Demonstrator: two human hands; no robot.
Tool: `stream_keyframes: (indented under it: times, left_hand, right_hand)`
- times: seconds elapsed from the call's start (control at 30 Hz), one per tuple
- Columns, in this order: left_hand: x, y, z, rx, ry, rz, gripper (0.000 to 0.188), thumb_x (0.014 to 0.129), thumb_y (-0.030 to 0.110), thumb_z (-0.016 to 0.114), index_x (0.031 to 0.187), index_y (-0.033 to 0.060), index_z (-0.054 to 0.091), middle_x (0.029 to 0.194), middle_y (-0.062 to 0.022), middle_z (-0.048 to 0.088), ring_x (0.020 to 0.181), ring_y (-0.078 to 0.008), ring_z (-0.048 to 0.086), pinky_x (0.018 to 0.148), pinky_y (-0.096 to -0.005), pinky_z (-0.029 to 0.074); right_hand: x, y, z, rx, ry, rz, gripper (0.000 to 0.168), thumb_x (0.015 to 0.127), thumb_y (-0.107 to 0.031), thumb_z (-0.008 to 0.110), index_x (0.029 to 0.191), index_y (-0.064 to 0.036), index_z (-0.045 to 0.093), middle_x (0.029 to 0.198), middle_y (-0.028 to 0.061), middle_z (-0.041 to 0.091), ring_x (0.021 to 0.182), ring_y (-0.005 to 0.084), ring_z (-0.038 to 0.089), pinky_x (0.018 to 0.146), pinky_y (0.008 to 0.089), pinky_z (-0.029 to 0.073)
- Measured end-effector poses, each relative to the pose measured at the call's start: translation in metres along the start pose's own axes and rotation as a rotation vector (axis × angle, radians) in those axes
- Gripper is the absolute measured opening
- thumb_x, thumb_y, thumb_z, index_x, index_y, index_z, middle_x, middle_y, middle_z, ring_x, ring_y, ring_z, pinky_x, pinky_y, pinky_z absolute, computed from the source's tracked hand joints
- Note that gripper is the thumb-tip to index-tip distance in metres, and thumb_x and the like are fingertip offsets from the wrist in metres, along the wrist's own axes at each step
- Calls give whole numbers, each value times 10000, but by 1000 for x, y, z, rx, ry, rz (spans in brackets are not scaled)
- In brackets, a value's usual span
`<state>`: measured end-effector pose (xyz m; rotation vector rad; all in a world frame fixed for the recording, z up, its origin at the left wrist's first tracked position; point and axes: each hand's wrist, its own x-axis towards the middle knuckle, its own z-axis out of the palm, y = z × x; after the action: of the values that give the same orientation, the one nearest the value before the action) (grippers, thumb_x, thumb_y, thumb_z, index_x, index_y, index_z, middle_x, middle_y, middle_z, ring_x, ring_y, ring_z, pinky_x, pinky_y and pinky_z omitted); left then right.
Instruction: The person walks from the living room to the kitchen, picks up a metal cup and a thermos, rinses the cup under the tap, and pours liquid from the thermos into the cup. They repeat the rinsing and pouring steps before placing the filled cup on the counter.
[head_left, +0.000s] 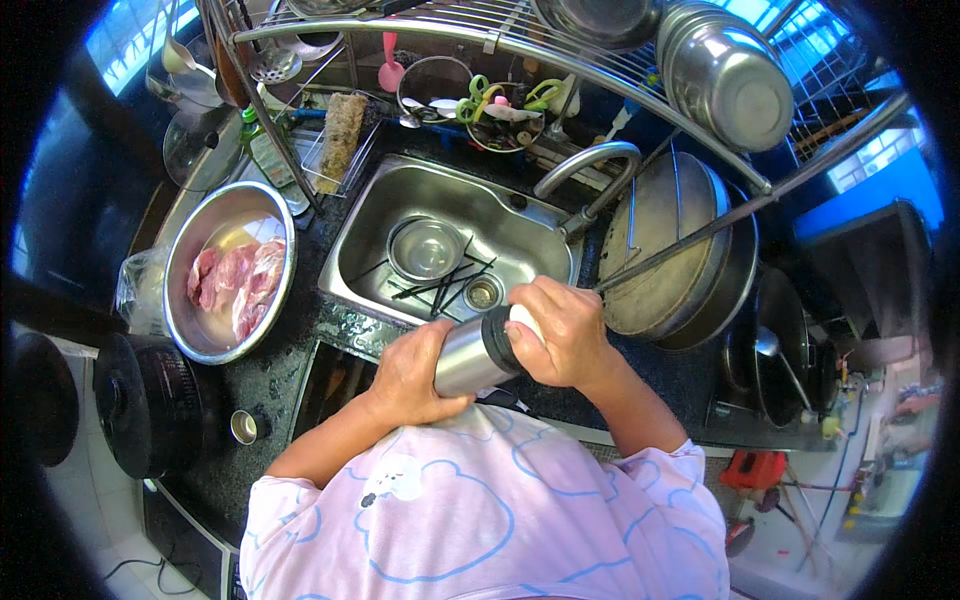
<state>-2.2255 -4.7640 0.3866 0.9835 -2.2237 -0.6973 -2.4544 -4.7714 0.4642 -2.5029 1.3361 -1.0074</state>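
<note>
My left hand (415, 373) grips the body of a stainless steel vacuum flask (470, 358), which is tilted just in front of my shirt. At its black-collared end, my right hand (564, 330) is closed around a white stopper or cap (527, 322), most of it hidden by the fingers. Beyond the flask lies a stainless steel sink (367, 217). Inside it are a small metal bowl (427, 249), several dark thin sticks (442, 281) and the drain (481, 293). A small metal cup (246, 427) stands on the counter to the left.
Raw meat (238, 279) lies in a large metal basin (174, 300) left of the sink. Nearby sits a black cooker or pot (150, 405). A curved faucet (592, 161) overhangs the sink. Round boards and pans (660, 255) lean at right, beneath a metal rack (622, 79) holding stacked bowls (731, 86).
</note>
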Motion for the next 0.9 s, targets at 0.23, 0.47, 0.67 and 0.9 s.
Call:
stream_keyframes:
  times: [0.23, 0.47, 0.67, 0.9]
  left_hand:
    - [-5, 0, -14, -434, -355, -50, 957, 502, 334, 906, 1285, 33, 445, 1158, -164, 597, 1069, -304, 613, 907, -397, 476]
    - [21, -41, 10, -1363, -1133, 283, 1183, 505, 352, 941, 1430, -26, 310, 1377, -119, 479, 1239, -181, 466, 1068, -350, 342]
    - [13, -58, -4, -1263, -1025, 24, 1230, 514, 325, 925, 1473, -35, 245, 1382, -135, 479, 1249, -192, 466, 1076, -344, 332]
    - [6, -71, 1, -1384, -1059, -99, 1236, 501, 312, 921, 1479, -25, 243, 1376, -137, 485, 1238, -195, 478, 1069, -342, 341]
  right_hand:
    - [5, -24, -21, 9, -51, -186, 239, 705, -249, 661, 814, -52, 579, 682, 102, 519, 546, 297, 562, 479, 394, 449]
    - [21, -56, -31, 113, -153, -572, 389, 876, -408, 578, 936, -29, 645, 708, 74, 519, 504, 221, 486, 446, 336, 372]
    - [22, -46, -45, 265, -425, -309, 353, 773, -201, 704, 1092, -78, 616, 989, 132, 532, 889, 304, 540, 773, 394, 455]
    - [18, -35, -33, 474, -512, -269, 533, 751, -102, 708, 1251, -45, 533, 1225, 121, 523, 1150, 334, 499, 1023, 428, 389]
